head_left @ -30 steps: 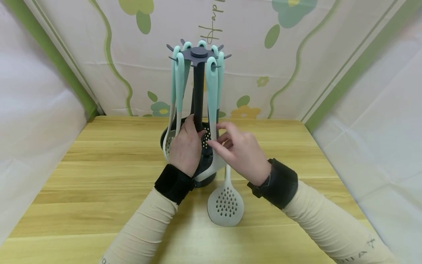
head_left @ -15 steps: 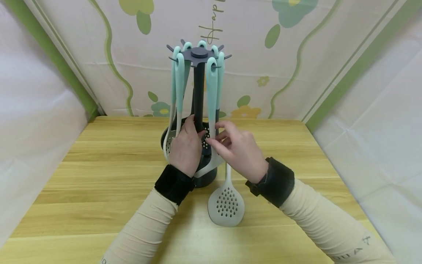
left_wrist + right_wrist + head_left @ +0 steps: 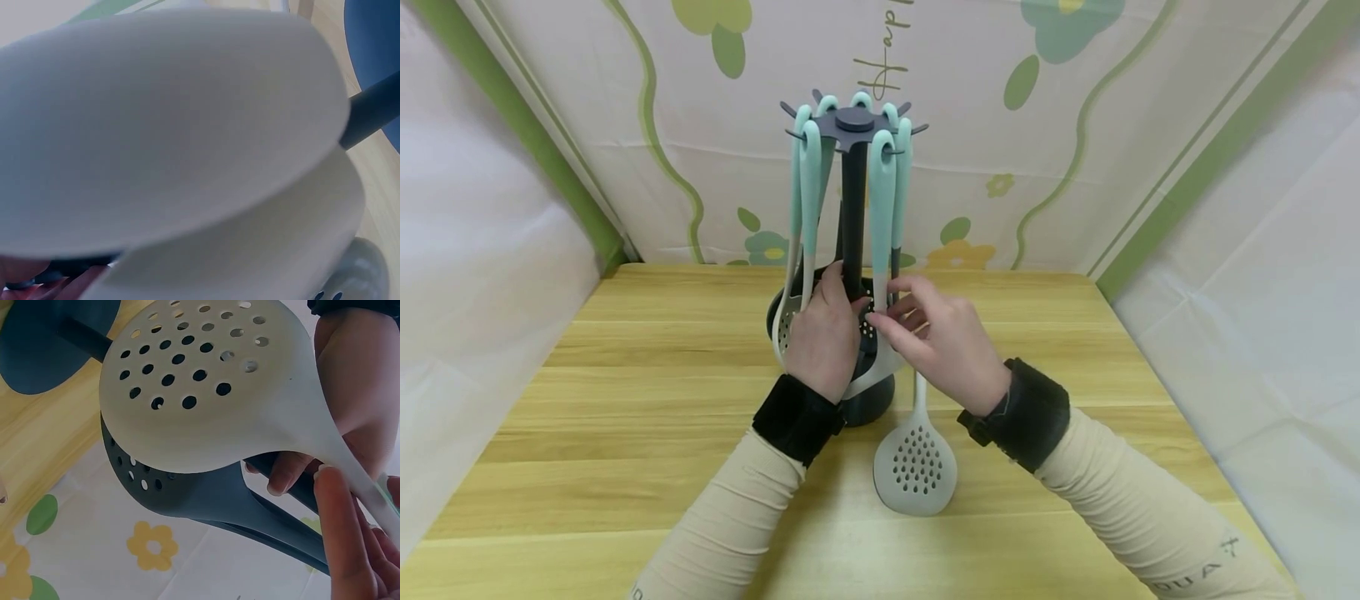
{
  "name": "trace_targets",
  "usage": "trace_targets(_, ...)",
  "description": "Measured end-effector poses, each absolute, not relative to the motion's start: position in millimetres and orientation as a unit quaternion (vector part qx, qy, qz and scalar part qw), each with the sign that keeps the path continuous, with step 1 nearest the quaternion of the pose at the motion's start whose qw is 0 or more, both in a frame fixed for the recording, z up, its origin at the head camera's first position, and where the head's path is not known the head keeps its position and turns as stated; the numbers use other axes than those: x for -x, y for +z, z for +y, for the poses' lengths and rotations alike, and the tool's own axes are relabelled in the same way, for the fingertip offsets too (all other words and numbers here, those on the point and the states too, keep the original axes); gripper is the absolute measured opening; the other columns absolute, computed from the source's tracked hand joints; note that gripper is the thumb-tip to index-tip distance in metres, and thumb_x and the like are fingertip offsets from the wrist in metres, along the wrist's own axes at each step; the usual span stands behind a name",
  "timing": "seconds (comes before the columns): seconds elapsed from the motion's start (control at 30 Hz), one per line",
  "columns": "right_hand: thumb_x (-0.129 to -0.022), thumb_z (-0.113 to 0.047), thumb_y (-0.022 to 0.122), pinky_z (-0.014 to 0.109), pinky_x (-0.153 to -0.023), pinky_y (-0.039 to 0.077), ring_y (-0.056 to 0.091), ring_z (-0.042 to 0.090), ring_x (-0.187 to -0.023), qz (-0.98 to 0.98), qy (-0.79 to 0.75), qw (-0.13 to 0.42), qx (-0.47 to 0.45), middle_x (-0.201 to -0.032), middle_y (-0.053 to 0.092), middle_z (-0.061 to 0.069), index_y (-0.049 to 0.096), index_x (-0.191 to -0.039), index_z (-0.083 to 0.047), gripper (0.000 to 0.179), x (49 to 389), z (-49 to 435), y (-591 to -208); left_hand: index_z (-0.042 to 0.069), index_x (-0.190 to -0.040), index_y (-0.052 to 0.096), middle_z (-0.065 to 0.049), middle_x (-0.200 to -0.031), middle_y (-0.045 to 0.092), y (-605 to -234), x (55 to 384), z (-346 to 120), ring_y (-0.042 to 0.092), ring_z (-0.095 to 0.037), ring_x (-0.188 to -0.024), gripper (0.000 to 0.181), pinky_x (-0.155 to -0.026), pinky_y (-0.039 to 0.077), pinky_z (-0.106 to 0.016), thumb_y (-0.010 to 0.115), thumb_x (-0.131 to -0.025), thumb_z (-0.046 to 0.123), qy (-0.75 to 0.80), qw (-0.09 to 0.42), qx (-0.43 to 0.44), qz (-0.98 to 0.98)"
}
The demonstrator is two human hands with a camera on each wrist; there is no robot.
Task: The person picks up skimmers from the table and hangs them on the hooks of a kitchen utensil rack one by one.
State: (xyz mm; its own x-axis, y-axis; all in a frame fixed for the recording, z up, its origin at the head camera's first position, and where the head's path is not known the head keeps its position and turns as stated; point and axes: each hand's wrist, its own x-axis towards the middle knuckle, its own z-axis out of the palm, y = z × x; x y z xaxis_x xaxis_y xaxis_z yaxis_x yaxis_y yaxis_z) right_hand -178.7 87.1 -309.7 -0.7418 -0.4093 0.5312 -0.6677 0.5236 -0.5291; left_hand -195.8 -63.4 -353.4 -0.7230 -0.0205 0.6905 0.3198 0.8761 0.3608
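A dark utensil stand (image 3: pixel 853 208) holds several hanging utensils with mint handles. My left hand (image 3: pixel 823 337) grips its pole low down, the fingertips showing behind the pole in the right wrist view. My right hand (image 3: pixel 951 346) pinches the neck of a white skimmer (image 3: pixel 206 425) between thumb and fingers. The skimmer's mint handle hangs from a front hook, and its holed bowl shows large in the right wrist view. A white slotted turner (image 3: pixel 915 471) lies on the table, its handle partly hidden behind my right hand. Pale utensil heads (image 3: pixel 175 125) block most of the left wrist view.
The stand's round dark base (image 3: pixel 56 344) rests on a wooden table (image 3: pixel 625 417). Dark slotted utensils (image 3: pixel 206 494) hang beside the skimmer. Behind stands a flowered cloth backdrop (image 3: pixel 775 183), with pale side walls at left and right.
The skimmer's lower part has turned and shifted slightly left in my right hand, which has also drifted a little left. My left hand keeps its place on the pole.
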Motion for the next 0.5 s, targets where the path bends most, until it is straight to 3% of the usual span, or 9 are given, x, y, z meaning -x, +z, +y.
trace_targets(0.5, -0.094, -0.016, 0.069, 0.035, -0.066, 0.062, 0.07, 0.019, -0.07, -0.846, 0.397, 0.211, -0.288, -0.088, 0.074, 0.014, 0.064, -0.113, 0.003, 0.027, 191, 99, -318, -0.009, -0.125, 0.049, -0.023, -0.095, 0.07, -355, 197, -63, 0.071, -0.033, -0.065, 0.042, -0.058, 0.06, -0.04, 0.068, -0.095, 0.014, -0.236, 0.368, 0.081, -0.896)
